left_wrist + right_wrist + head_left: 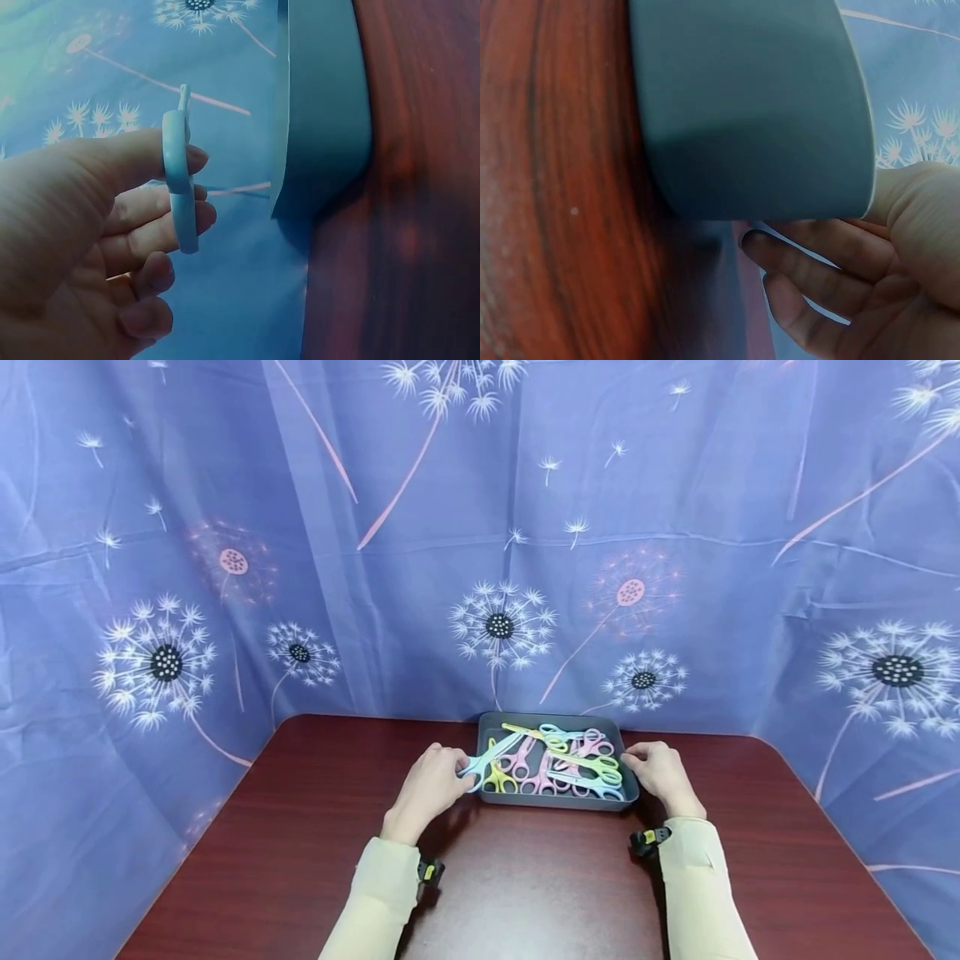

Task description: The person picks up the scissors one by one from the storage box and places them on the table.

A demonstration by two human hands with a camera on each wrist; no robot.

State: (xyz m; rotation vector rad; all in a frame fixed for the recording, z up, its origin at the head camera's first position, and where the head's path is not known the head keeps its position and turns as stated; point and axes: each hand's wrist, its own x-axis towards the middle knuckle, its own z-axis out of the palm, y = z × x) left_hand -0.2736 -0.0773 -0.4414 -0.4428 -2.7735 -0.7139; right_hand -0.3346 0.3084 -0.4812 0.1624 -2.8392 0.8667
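In the head view, my left hand [432, 783] holds light blue scissors [491, 759] by the handle loops, above the tray's left end. The blades point up and to the right over the other scissors. The left wrist view shows the thumb and fingers in the blue loops [177, 154]. My right hand [662, 772] grips the right end of a dark grey tray [558, 802]; in the right wrist view the tray wall [757, 112] hides its thumb tip. Several yellow, pink and blue scissors lie jumbled inside the tray, among them yellow-green ones [604, 767].
The tray stands on a dark red-brown wooden table [540, 877], near its back edge. A blue curtain [405, 610] with dandelion prints hangs behind the table and along both sides.
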